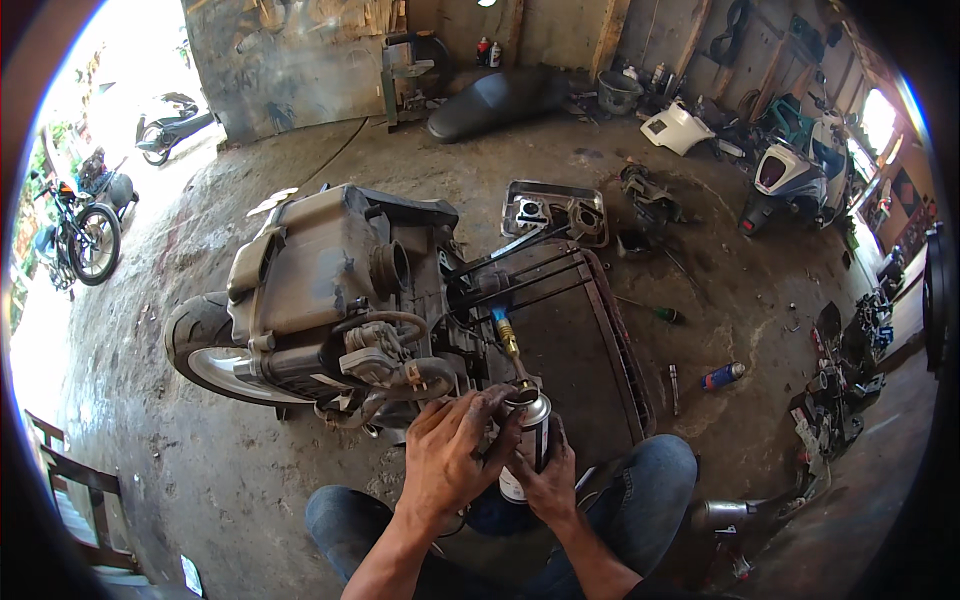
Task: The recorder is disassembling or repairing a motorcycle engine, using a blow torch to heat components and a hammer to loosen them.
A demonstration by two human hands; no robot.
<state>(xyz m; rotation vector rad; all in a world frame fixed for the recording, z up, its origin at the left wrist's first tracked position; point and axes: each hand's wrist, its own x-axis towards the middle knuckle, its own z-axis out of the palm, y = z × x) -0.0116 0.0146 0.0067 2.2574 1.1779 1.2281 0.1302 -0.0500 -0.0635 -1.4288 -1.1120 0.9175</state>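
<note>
A blow torch on a gas canister [532,420] stands upright between my knees. My right hand [548,485] wraps round the canister's side. With its fingers bent, my left hand [450,450] grips the torch head near the valve at the canister's top. From there a brass nozzle [508,338] points away from me, and a blue flame [499,314] burns at its tip. The flame meets a dark part of the scooter's engine area, whose details are hard to make out. Left of the nozzle sits the partly stripped scooter, with its dusty airbox [310,265] and carburettor [370,345].
The scooter's rear wheel [200,345] is at the left. Beyond the frame lies a metal tray [598,190] with engine parts. On the floor at right are a green-handled screwdriver [665,314], a socket tool [673,390] and a blue spray can [722,376]. A seat [490,110] lies farther back.
</note>
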